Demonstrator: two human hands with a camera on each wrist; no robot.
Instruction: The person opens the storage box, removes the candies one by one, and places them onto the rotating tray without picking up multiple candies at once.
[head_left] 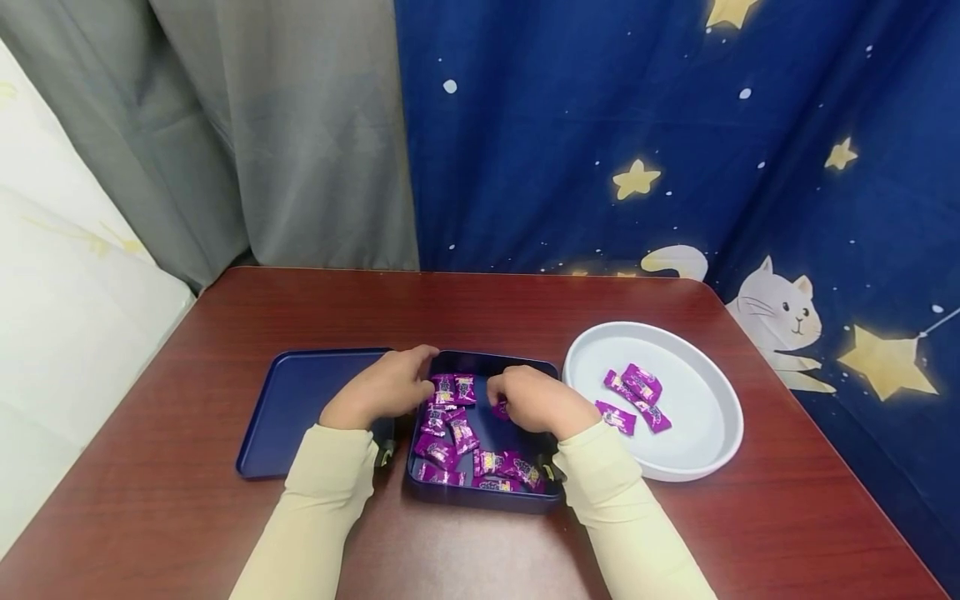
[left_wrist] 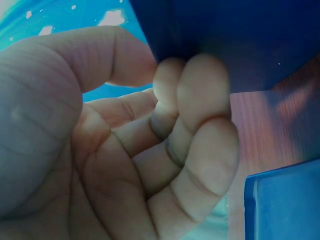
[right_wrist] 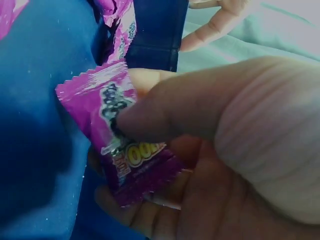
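A dark blue rectangular box [head_left: 491,500] holds several purple-wrapped candies [head_left: 462,432], mostly along its left side and front. My right hand [head_left: 536,400] is over the right part of the box. Between thumb and fingers it pinches one wrapped candy [right_wrist: 120,130], printed with dark berries; in the head view the hand covers most of it. At the box's left wall is my left hand [head_left: 386,385], gripping that wall near the back corner. The left wrist view shows its curled fingertips [left_wrist: 202,90] against the box wall [left_wrist: 240,45].
Left of the box a flat dark blue lid [head_left: 315,417] lies on the brown table [head_left: 225,533]. Close by on the right stands a round white tray [head_left: 705,442] with several purple candies [head_left: 641,383]. Grey and blue curtains [head_left: 525,167] hang behind the table.
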